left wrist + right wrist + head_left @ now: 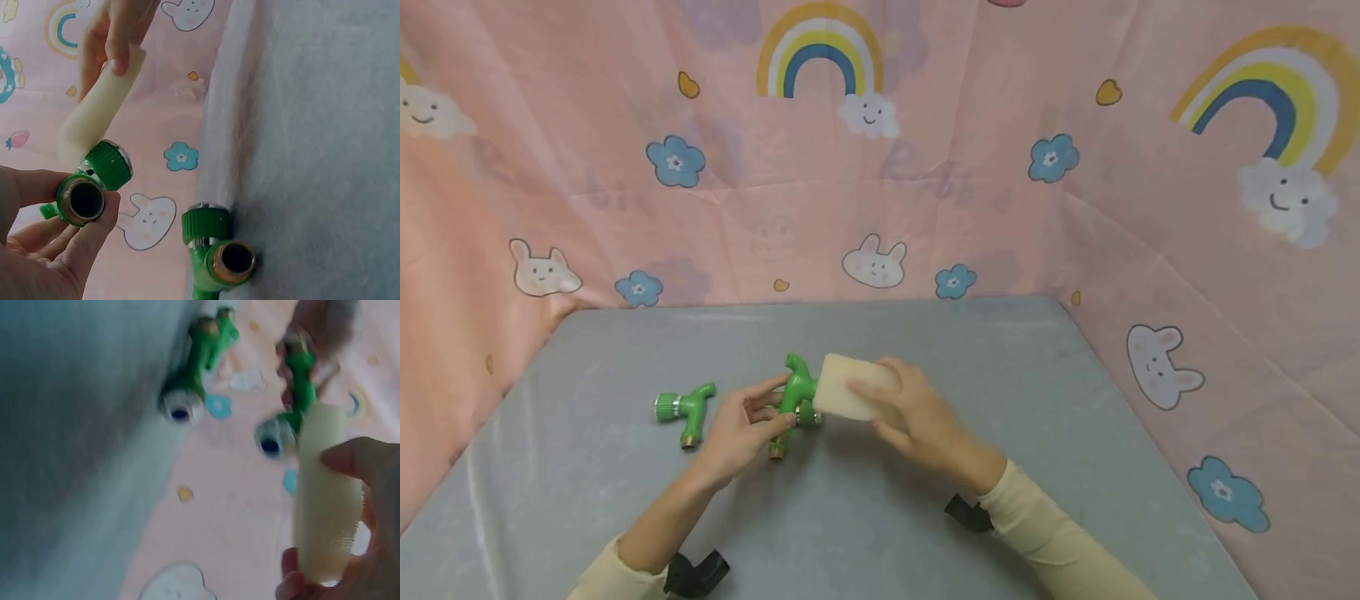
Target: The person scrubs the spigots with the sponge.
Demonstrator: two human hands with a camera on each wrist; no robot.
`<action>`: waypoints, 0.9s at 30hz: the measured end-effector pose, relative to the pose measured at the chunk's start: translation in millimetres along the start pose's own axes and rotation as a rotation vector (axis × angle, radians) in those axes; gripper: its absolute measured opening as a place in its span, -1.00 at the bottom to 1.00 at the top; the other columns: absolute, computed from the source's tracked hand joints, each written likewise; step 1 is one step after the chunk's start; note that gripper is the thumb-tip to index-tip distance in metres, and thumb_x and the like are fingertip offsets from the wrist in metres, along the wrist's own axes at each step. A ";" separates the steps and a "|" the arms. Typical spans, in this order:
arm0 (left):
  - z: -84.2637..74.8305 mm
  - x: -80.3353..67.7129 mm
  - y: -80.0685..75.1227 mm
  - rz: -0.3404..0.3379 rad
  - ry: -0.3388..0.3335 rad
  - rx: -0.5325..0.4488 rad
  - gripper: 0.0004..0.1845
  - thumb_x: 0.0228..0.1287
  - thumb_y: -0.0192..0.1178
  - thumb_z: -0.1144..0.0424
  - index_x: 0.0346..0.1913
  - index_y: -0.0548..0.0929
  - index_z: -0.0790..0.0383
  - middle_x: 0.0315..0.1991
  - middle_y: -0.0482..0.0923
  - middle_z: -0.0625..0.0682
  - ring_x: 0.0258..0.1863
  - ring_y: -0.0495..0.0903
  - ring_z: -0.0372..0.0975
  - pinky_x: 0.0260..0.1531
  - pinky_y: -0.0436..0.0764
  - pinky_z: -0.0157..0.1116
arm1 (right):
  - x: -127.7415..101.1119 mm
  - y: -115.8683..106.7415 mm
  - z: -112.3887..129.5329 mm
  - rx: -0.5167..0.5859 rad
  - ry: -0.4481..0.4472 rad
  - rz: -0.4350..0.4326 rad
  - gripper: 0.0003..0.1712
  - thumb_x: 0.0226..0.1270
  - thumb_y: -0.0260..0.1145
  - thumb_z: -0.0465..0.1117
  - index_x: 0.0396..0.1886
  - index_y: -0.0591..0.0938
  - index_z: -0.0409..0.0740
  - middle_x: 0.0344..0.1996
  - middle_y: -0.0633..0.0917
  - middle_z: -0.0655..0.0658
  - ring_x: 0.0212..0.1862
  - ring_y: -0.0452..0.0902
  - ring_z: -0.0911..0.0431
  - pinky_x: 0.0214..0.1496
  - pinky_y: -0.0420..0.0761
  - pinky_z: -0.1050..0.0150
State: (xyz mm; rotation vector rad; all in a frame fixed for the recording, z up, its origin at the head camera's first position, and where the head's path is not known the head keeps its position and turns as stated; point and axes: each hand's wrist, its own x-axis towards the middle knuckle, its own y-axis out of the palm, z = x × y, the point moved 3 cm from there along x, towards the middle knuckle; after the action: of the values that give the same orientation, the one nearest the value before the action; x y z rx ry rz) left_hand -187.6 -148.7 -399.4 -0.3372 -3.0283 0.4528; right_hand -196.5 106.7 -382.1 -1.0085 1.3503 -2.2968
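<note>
My left hand [747, 422] grips a green plastic tap [796, 398] with brass and chrome ends, lifted just above the grey table. The left wrist view shows that tap's brass mouth [84, 200] pinched between thumb and fingers. My right hand [904, 412] holds a cream sponge block [848, 388] and presses its edge against the tap. The sponge [326, 494] fills the right wrist view beside the held tap [290, 400]. A second green tap [686, 407] lies on the table to the left, also seen as the lying tap [212, 250] and blurred [194, 359].
The grey table [880, 517] is walled on three sides by a pink cloth [940, 183] printed with rainbows, bunnies and flowers. Black wrist mounts [696, 573] sit on both cream sleeves.
</note>
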 end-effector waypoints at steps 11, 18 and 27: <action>-1.3 0.0 4.0 -0.054 0.090 0.129 -0.47 0.28 0.33 0.43 0.32 0.53 0.38 0.16 0.66 0.30 0.11 0.68 0.13 -0.22 0.77 -0.25 | 2.8 -7.5 -1.3 0.035 -0.153 -0.136 -0.30 0.24 0.46 -0.19 0.40 0.51 0.08 0.28 0.43 -0.34 0.27 0.41 -0.20 0.17 0.60 -0.13; -11.3 -3.7 5.2 -0.015 0.175 0.032 -0.51 0.32 0.28 0.46 0.29 0.52 0.50 0.19 0.61 0.39 0.12 0.66 0.17 -0.25 0.76 -0.34 | 3.0 -5.1 -1.7 0.064 -0.115 -0.147 -0.30 0.20 0.47 -0.31 0.36 0.55 0.09 0.29 0.42 -0.32 0.29 0.40 -0.18 0.17 0.64 -0.10; -12.0 -6.3 2.6 -0.204 0.306 0.428 -0.56 0.15 0.44 0.45 0.14 0.72 0.24 -0.02 0.77 0.17 -0.23 0.70 -0.14 -0.29 0.71 -0.30 | 0.2 -24.0 -10.2 0.195 -0.066 -0.213 -0.32 0.15 0.39 -0.30 0.33 0.58 0.05 0.29 0.41 -0.31 0.26 0.40 -0.20 0.04 0.61 -0.03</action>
State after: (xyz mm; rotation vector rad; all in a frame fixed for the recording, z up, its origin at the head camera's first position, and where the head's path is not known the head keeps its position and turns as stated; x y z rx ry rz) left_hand -179.9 -144.3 -388.9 -0.0615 -2.5479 0.9120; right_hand -201.4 125.6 -364.8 -1.2003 1.0129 -2.4655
